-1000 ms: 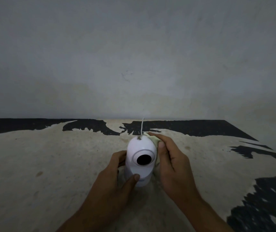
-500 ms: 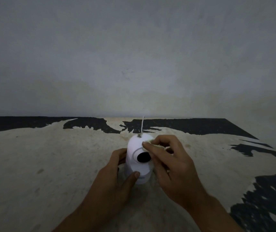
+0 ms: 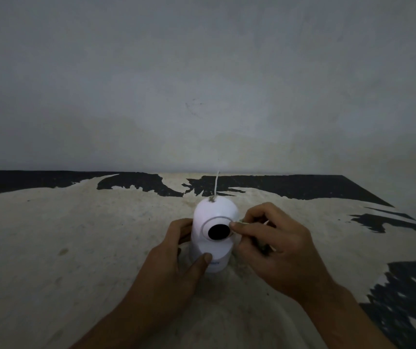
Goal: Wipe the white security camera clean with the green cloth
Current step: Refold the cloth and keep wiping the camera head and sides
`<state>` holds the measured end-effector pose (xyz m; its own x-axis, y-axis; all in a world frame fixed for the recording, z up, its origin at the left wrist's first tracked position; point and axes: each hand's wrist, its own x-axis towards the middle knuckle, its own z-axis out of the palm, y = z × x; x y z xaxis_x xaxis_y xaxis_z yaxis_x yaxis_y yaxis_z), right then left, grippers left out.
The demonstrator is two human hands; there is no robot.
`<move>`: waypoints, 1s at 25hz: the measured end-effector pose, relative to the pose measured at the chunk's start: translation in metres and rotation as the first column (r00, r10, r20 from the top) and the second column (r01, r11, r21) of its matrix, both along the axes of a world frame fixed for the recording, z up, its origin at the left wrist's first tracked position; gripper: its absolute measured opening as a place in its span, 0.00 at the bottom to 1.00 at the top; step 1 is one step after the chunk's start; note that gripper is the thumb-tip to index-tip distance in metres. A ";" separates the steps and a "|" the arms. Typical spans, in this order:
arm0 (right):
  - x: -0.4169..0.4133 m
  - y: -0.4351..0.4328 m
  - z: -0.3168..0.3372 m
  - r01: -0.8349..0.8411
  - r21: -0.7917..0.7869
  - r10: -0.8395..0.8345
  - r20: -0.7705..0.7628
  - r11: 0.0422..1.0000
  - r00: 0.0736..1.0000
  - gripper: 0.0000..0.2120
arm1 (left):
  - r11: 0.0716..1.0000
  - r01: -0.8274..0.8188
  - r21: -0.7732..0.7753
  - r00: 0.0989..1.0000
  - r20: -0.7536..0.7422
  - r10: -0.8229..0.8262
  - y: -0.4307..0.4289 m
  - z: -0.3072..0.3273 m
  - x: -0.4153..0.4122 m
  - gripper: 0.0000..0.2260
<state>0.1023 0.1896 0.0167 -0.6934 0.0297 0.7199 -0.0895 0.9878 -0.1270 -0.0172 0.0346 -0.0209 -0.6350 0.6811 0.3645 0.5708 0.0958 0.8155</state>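
The white security camera [image 3: 214,215] stands upright on the worn tabletop, its round black lens facing me. My left hand [image 3: 176,260] wraps its lower body from the left, thumb pressed on the front of the base. My right hand [image 3: 275,245] is at the camera's right side, fingers pinched on the green cloth [image 3: 242,222]. Only a thin pale-green edge of the cloth shows at my fingertips, touching the ring around the lens. The rest of the cloth is hidden in my hand.
A thin white cable [image 3: 216,183] rises from the camera's top toward the grey wall [image 3: 201,84] behind. The tabletop [image 3: 75,248] is pale and scuffed with black patches at the back and right edge.
My right hand has slid with the cloth from the camera's upper right side across its top front, then down to the right rim of the lens. The left hand kept its hold.
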 end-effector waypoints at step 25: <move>-0.007 -0.001 -0.009 -0.018 -0.187 -0.004 -0.114 0.982 0.994 0.04 | 1.000 0.009 -0.002 1.000 0.006 -0.009 -0.002 0.003 0.002 0.26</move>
